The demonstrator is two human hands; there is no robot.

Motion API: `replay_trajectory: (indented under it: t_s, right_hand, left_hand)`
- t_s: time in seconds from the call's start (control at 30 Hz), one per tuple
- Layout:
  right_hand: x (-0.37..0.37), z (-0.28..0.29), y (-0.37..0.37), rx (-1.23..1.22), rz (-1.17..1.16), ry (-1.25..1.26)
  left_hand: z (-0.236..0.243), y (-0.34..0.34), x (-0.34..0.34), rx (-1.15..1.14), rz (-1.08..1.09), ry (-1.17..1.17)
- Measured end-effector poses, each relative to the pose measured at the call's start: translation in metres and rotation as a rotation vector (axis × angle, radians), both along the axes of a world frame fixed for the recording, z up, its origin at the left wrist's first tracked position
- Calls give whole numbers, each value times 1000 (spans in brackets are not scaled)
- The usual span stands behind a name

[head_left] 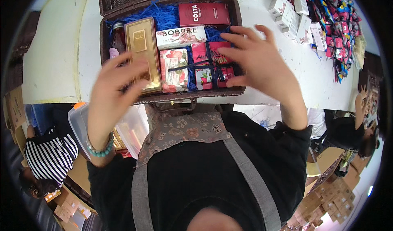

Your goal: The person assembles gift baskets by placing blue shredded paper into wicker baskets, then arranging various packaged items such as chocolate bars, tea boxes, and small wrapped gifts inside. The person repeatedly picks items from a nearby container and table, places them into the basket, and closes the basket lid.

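In front of me a dark brown wicker hamper (204,94) stands with its lid raised, lined with blue shredded paper (165,18). Inside lie a gold box (146,38), a small dark bottle (118,36), a dark red carton (204,15), a white floral carton (180,36), a pink-flowered packet (175,77) and pink packets (202,78) tied with dark ribbon. My left hand (118,77), blurred, hovers over the gold box and bottle with fingers apart. Spread fingers of my right hand (260,59) reach over the hamper's right rim beside the ribboned packets. Neither hand visibly grips anything.
White cartons (288,16) lie loose on the white table (61,47) at the far right, beside a heap of pink and blue packets (333,22). Under the table edge is a clear plastic bin (133,132). Two people work nearby, left and right. Cardboard boxes (333,194) are stacked behind.
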State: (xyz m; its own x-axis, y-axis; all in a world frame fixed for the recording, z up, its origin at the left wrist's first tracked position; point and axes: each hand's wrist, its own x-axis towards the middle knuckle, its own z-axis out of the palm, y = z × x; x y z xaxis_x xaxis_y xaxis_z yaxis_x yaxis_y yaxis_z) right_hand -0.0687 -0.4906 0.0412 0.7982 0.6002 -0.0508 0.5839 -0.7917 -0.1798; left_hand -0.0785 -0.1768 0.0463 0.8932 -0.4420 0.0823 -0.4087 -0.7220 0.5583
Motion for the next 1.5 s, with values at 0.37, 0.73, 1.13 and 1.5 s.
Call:
replay_trajectory:
  t_s: [0.37, 0.73, 1.13, 1.5]
  right_hand:
    - [-22, -42, -22, 583, -644, 242]
    - [-158, -43, -208, 529, -1220, -172]
    - [-214, -68, -474, 39, -1238, -478]
    - [-237, -86, -625, -600, -1764, -230]
  left_hand:
    - [-64, 33, -12, -796, 333, 519]
    - [-82, -172, -42, -558, -453, 443]
    - [-115, -461, -14, -644, -804, 317]
    - [-90, -254, 28, -126, -612, 137]
